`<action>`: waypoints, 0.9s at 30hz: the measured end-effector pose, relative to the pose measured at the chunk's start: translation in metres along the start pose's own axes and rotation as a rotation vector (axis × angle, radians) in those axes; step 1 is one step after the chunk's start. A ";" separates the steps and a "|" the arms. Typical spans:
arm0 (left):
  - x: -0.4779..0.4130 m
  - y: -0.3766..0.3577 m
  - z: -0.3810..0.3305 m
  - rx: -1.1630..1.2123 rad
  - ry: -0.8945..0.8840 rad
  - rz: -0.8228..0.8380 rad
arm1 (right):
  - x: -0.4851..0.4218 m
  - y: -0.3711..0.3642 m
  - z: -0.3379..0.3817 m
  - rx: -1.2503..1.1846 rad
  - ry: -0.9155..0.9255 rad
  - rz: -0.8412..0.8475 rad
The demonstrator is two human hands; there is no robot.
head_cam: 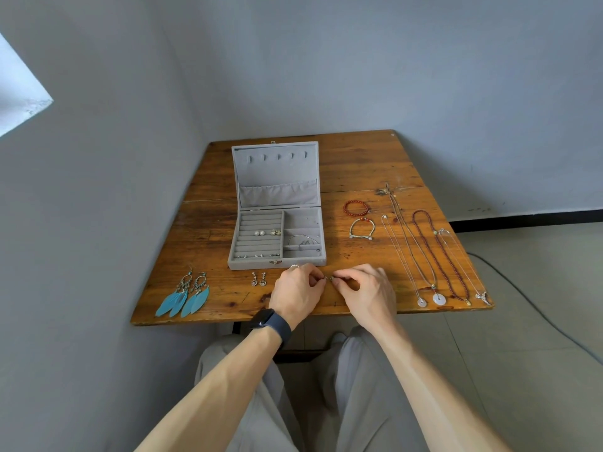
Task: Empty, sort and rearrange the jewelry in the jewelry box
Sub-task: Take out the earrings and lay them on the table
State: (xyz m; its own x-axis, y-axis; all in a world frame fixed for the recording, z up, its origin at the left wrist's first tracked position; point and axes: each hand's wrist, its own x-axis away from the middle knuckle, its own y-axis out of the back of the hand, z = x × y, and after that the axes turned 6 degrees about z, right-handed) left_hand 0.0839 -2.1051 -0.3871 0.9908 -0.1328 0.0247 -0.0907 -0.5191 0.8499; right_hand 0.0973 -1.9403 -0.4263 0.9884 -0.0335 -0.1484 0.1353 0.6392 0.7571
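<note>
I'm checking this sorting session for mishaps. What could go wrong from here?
The tiny piece pinched between left hand and right hand could slip and roll off the table. The necklaces lie close together, pendants near the edge; a sweeping forearm might tangle or drop them.

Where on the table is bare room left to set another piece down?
Bare wood lies left of the jewelry box, behind the red bracelet, and between feather earrings and small earrings. Necklaces crowd the right side.

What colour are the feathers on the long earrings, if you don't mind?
Turquoise blue feather earrings, clearest in the head view.
</note>
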 end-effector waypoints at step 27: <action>0.018 0.043 0.123 -0.219 0.089 -0.187 | -0.019 -0.002 0.078 0.081 0.341 0.092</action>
State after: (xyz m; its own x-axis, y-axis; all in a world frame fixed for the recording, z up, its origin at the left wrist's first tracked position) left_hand 0.0857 -2.2337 -0.4150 0.9941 0.0273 -0.1054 0.1085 -0.3317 0.9371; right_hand 0.0833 -2.0006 -0.3751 0.9183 0.2887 -0.2707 0.0651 0.5644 0.8229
